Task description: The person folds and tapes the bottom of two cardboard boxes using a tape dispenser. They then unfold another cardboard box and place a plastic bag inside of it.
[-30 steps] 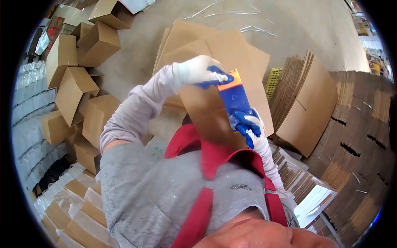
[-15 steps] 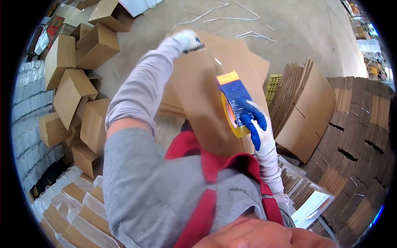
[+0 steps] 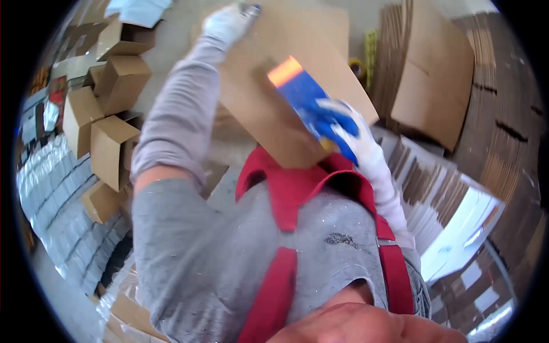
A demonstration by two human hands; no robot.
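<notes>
My right hand (image 3: 355,132), in a white glove with blue fingers, is wrapped around a blue tape dispenser (image 3: 296,91) with an orange front end. A little of its yellow roll (image 3: 327,144) shows below the fingers. The dispenser is over a large brown cardboard sheet (image 3: 286,35), which reaches back to my waist. At the sheet's far left edge, near the top of the view, is my left hand (image 3: 229,24) in a white glove. Its fingers are curled together; what they hold, if anything, is hidden.
Several open cardboard boxes (image 3: 114,143) are piled at the left, beside plastic-wrapped stacks (image 3: 63,200). To the right lean flattened cartons (image 3: 434,74), near a yellow crate (image 3: 371,57). White-covered cardboard (image 3: 457,228) stands at the lower right.
The view has shifted, so the sheet and both hands appear higher. The dispenser has moved left relative to the sheet and its roll is more hidden. My right hand keeps its grip.
</notes>
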